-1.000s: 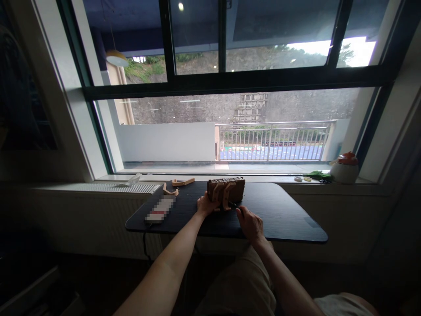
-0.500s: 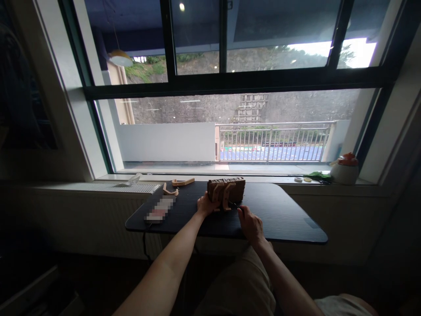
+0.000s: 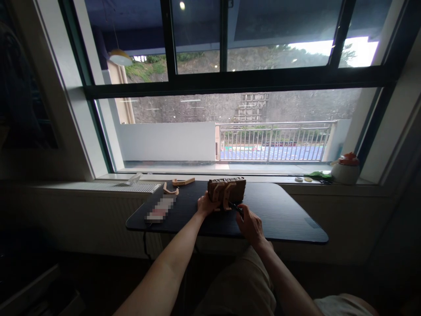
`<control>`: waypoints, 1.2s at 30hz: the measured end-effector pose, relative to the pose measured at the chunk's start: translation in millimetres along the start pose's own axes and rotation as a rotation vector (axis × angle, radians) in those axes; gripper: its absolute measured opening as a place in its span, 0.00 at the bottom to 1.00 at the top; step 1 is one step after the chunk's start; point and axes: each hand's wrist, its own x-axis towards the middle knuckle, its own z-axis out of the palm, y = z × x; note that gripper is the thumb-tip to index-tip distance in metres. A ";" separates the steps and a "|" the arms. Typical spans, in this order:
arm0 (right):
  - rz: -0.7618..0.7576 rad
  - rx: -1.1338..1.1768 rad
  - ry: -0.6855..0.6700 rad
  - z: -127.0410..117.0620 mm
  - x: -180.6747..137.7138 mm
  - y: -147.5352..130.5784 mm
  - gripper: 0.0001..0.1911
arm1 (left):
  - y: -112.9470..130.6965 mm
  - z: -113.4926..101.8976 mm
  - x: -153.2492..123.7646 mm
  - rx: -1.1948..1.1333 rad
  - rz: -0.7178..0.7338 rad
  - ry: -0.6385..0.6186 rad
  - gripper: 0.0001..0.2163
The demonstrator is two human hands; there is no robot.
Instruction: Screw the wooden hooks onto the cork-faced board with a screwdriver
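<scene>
A brown box-like block (image 3: 237,189) with a pale, uneven top stands upright on the dark table. Two curved light-wood brackets (image 3: 226,195) sit against its near face. Fingers closed, my left hand (image 3: 205,205) grips the block's lower left side by the left bracket; part of the grip is hidden. My right hand (image 3: 250,223) is wrapped round a slim black screwdriver (image 3: 237,208), whose front end points at the lower part of the right bracket. Whether the tip touches a screw is too small to tell.
Two more wooden pieces, an angled one (image 3: 170,189) and a longer one (image 3: 183,181), lie at the table's back left. A blurred-out flat item (image 3: 160,210) is near the left edge. On the windowsill stands a white pot (image 3: 345,170) with an orange top.
My right hand's fingers have shifted on the screwdriver, and more of its black handle shows. My left hand and the block stay in place.
</scene>
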 end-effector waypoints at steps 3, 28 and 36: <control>-0.025 0.012 -0.003 0.8 -0.7 0.1 0.13 | 0.0 0.6 0.1 -0.002 0.005 0.006 0.28; -0.045 0.065 0.035 6.8 -4.1 6.7 0.15 | -6.8 8.1 5.9 -0.016 0.035 0.027 0.27; 0.061 -0.021 0.050 2.6 -4.3 7.3 0.18 | -8.2 9.2 6.8 -0.025 0.035 0.025 0.27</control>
